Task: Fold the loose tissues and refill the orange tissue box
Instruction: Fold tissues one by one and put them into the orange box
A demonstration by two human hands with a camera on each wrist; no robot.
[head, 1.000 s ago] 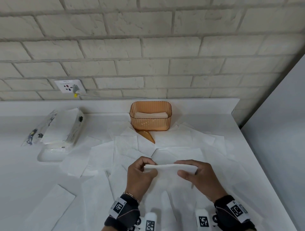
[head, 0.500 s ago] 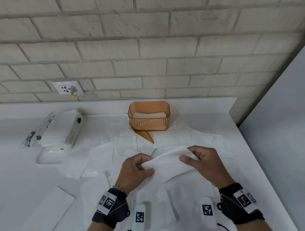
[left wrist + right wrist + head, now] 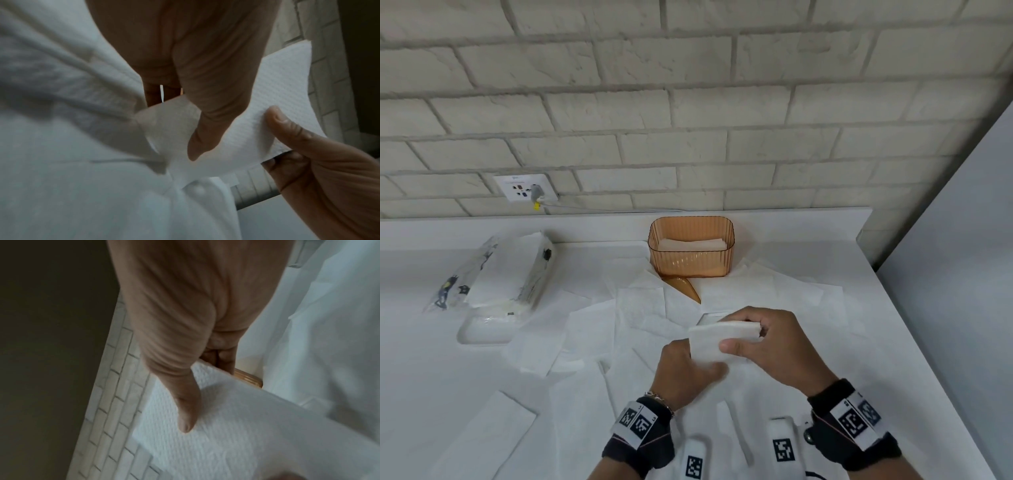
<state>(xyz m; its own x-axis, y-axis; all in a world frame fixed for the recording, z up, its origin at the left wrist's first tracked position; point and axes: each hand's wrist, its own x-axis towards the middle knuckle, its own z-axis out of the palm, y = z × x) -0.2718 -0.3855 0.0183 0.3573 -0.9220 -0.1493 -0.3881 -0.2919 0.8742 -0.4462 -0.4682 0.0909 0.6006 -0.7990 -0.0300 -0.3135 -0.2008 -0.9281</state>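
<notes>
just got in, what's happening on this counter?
A person is folding tissues to refill the orange tissue box, which stands open at the back of the white counter with some folded tissues inside. Both hands hold one folded tissue above the counter: the right hand pinches it between thumb and fingers, the left hand grips its near side. Many loose tissues lie spread out unfolded, and an opened tissue pack lies to the left.

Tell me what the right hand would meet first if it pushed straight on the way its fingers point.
Probably the left hand: the right hand, holding the folded white tissue, points leftward at it. Depth is unclear.
</notes>
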